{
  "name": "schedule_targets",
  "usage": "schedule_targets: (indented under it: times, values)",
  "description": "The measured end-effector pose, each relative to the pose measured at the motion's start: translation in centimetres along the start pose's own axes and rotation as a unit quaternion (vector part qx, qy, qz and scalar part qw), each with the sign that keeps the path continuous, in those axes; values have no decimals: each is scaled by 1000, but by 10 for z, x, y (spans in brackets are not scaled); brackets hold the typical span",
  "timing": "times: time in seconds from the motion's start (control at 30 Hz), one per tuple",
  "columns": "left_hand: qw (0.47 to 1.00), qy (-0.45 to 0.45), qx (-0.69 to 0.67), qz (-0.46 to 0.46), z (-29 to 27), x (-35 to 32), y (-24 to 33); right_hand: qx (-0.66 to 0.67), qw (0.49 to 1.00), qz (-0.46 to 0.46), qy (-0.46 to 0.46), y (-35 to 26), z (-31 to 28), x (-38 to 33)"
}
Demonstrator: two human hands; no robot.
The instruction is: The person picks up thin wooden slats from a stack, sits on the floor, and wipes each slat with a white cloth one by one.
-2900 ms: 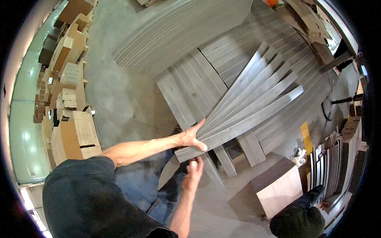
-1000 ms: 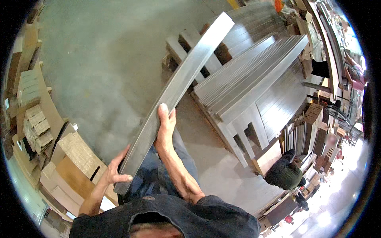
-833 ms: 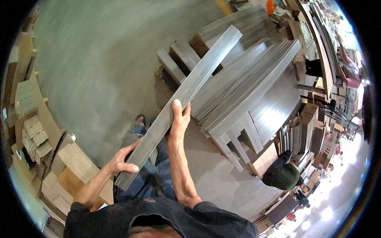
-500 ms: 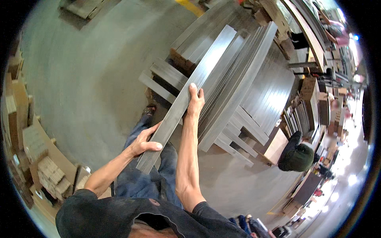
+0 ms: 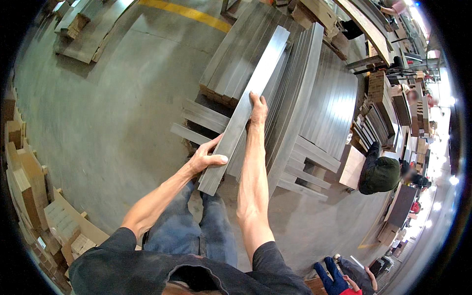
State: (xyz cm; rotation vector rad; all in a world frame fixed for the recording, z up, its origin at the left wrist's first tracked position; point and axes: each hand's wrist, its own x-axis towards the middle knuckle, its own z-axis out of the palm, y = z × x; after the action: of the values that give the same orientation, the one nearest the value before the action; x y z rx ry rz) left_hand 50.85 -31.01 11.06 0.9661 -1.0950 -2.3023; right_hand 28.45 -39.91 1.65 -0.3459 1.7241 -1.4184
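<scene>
Grey board (image 5: 241,113) in two-handed grip (image 5: 200,160)

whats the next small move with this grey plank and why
Probably ease the plank slightly rightward, toward the row of grey planks beside it. The left grip has it close to its near end, the right grip farther along, and it slants roughly the same way as that row. Whether its far end touches anything is unclear.

Grey floor (image 5: 123,108) with a yellow stripe (image 5: 189,13), and on it a broad pile of grey boards (image 5: 330,93).
</scene>
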Motion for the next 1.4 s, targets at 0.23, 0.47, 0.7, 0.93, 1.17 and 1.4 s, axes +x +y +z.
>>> schedule_targets:
  times: [0.23, 0.47, 0.7, 0.93, 1.17, 1.4]
  values:
    - [999, -2, 33, 8, -5, 45, -43, -77, 995, -19, 54, -17, -19, -45]
    - [999, 7, 43, 7, 4, 51, -74, -156, 962, -222, 41, 5, -50, -296]
    - [998, -15, 41, -43, 17, 74, -109, -61, 976, 208, -7, 128, -109, -366]
    - [997, -25, 43, -60, 11, 94, -139, 358, 909, 208, 46, 138, -100, -293]
    - [847, -54, 513, -127, 17, 105, -93, 484, 852, 196, 48, 169, -97, -265]
    - [983, 65, 123, -119, 20, 147, -82, 485, 834, 237, 117, 168, -86, -264]
